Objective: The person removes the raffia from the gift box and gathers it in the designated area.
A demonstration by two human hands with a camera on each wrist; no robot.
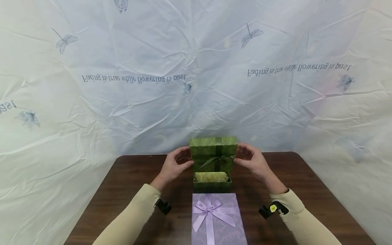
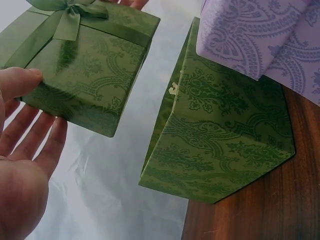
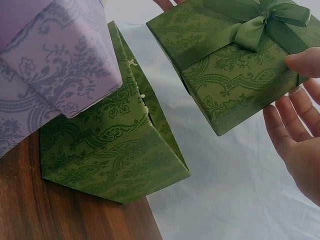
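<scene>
A green patterned box lid [image 1: 204, 165] with a ribbon and bow is held up, tilted, above and behind its open green box base [image 1: 212, 187]. My left hand [image 1: 175, 164] grips the lid's left side, thumb on the top face and fingers beneath, as the left wrist view shows. On the opposite side my right hand [image 1: 253, 161] holds it the same way. The lid is apart from the base [image 2: 225, 135]. Inside the base lies pale yellow-green crinkled filler [image 1: 211, 177]; whether anything lies under it is hidden.
A lilac gift box [image 1: 223, 224] with a satin bow stands right in front of the green base, nearer to me. Both are on a dark brown wooden table [image 1: 122, 194]. Behind the table hangs a pale printed cloth [image 1: 147, 112].
</scene>
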